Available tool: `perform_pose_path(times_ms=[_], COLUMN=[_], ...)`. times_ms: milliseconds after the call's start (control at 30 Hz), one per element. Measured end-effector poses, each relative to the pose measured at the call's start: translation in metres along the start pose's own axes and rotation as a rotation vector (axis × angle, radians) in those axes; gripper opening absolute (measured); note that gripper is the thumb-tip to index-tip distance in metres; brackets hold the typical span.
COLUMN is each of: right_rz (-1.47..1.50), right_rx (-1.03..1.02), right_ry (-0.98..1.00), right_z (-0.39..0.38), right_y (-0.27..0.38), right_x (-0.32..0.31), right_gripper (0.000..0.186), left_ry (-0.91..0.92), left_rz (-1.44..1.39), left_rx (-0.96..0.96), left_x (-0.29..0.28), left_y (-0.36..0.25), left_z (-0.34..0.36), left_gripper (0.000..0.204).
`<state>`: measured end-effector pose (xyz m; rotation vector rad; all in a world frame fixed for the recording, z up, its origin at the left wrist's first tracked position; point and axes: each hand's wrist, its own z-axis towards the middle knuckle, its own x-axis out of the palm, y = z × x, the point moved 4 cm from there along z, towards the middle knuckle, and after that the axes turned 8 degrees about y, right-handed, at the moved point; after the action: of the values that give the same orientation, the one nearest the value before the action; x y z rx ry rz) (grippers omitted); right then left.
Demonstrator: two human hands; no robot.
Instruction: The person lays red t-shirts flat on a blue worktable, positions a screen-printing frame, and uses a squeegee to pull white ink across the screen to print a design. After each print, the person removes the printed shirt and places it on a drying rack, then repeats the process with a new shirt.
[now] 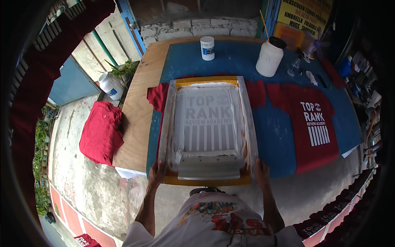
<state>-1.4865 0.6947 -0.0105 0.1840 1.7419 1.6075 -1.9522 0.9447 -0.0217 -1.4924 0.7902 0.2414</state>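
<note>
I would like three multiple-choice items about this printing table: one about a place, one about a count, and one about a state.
1. Where does the squeegee lie?
A. on the near end of the screen frame
B. on the floor
C. beside the tall jar

2. How many white containers stand on the blue table?
A. none
B. two
C. five

3. How do the left hand and right hand stand?
A. both raised high in the air
B. both on the near corners of the frame
C. both on the printed red shirt

Key: 1 A, it rests inside the frame near the person. 2 B, a small jar and a tall jar. 3 B, one hand touches each corner.
</note>
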Motion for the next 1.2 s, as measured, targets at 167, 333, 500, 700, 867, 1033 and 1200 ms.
perform_pose_path(times_ms=[167,333,500,700,867,1033,1200], right_rz=[-0.105,-0.180,-0.209,-0.317,-0.351,-0.330,-0.243], right_rx=[0.083,0.203,0.248,0.218,0.229,0.230,0.313], right_ry=[0.070,0.114,0.180,0.138,0.142,0.114,0.151], right_z=[-0.005,-0.005,-0.002,-0.005,-0.009,-0.024,-0.037], right_y=[-0.022,-0.026,-0.010,-0.002,-0.005,0.008,0.012], right_x=[0.002,0.002,-0.004,-0.001,-0.001,-0.004,-0.004], right_gripper=[0.043,0.047,0.050,0.051,0.052,0.052,0.054], left_ry=[0.005,0.033,-0.021,-0.031,0.083,-0.007,0.125], left_rz=[0.043,0.047,0.116,0.107,0.162,0.495,0.456], left_rx=[-0.090,-0.173,-0.059,-0.070,-0.095,0.018,0.621], left_x=[0.000,-0.003,-0.003,0.000,-0.012,-0.020,0.060], left_y=[0.008,0.010,0.009,0.016,0.000,-0.061,-0.166], left_z=[-0.002,-0.005,-0.005,-0.010,-0.013,-0.005,0.022], left_gripper=[0.074,0.076,0.074,0.073,0.068,0.047,0.042])
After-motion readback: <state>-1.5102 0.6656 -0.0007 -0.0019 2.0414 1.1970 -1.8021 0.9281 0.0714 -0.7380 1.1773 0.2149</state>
